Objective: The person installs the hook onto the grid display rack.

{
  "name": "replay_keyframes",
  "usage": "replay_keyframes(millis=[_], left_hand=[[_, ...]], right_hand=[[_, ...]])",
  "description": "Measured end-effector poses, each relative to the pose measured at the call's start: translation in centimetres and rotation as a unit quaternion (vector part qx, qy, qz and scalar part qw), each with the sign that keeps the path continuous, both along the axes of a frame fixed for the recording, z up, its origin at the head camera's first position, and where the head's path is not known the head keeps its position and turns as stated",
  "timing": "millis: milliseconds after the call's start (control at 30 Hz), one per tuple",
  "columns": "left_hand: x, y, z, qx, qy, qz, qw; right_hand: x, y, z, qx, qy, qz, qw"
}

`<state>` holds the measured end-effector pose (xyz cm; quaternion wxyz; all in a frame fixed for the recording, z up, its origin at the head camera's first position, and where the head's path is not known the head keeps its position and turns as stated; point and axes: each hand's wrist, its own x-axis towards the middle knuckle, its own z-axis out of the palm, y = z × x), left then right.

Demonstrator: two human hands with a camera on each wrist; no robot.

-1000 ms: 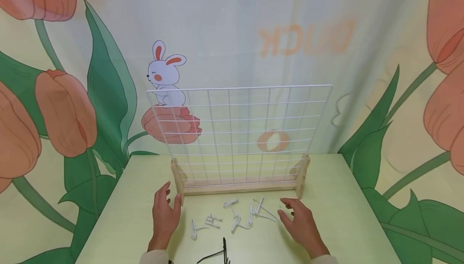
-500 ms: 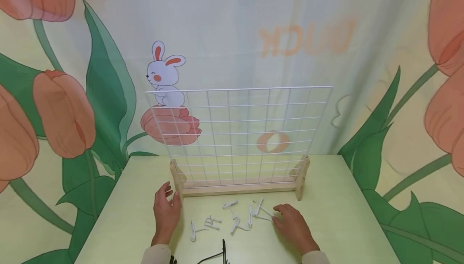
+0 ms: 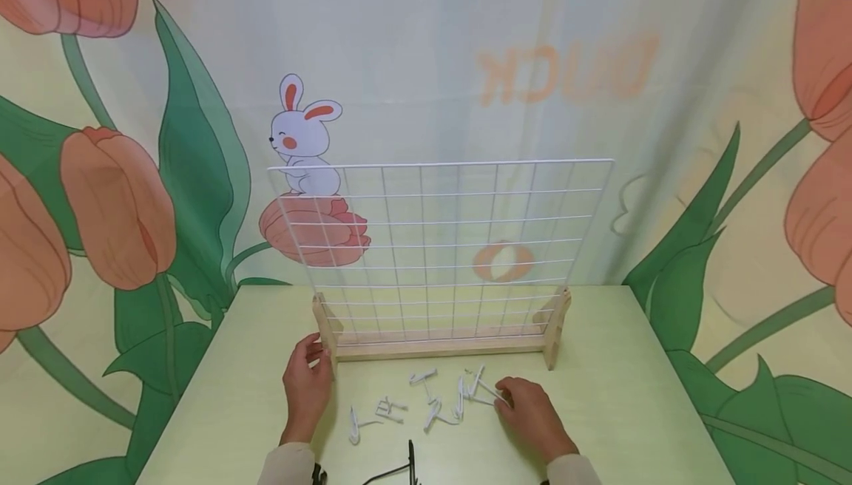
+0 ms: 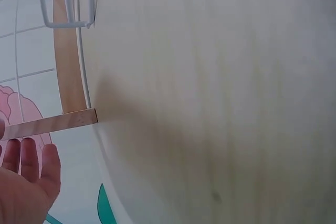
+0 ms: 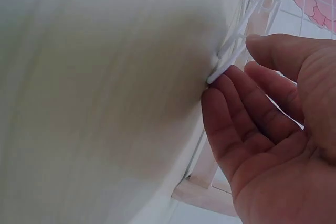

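Observation:
A white wire grid panel [image 3: 439, 241] stands upright in a wooden base [image 3: 439, 348] on the pale green table [image 3: 632, 396]. Several small white wire hooks [image 3: 426, 400] lie scattered in front of it. My left hand [image 3: 306, 385] rests on the table beside the base's left wooden foot [image 3: 328, 337], fingers straight [image 4: 26, 182] and just short of the foot's end [image 4: 79, 119]. My right hand [image 3: 529, 411] lies at the right of the hooks. Its fingertips [image 5: 215, 90] touch the end of one long white hook [image 5: 233, 48], with the thumb held above and nothing gripped.
A thin black bent wire piece [image 3: 409, 463] lies at the table's near edge between my arms. A printed curtain with tulips and a rabbit [image 3: 302, 137] hangs behind the table. Bare tabletop stretches to the left [image 3: 233, 396] and right of the stand.
My right hand has slid left across the table until its fingertips reach the long white hook. My left hand has edged slightly forward toward the left wooden foot.

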<state>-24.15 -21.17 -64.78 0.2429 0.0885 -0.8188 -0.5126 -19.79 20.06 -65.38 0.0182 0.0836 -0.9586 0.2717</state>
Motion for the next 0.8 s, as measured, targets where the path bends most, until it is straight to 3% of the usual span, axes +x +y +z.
replay_keyframes(millis=[400,600,800], left_hand=[[-1.1,-0.3,0.5,0.001,-0.001,0.005,1.0],[-1.0,-0.2,0.6,0.0,-0.012,0.003,0.9999],[-1.1,-0.1,0.5,-0.007,-0.008,0.001,0.9999]], right_hand=[[-1.4,-0.5,-0.3,0.013,0.041,0.014,0.999],[-1.4,-0.7,-0.5,0.019,0.026,0.017,0.999],[-1.6,-0.7,-0.7,0.041,0.042,0.021,0.998]])
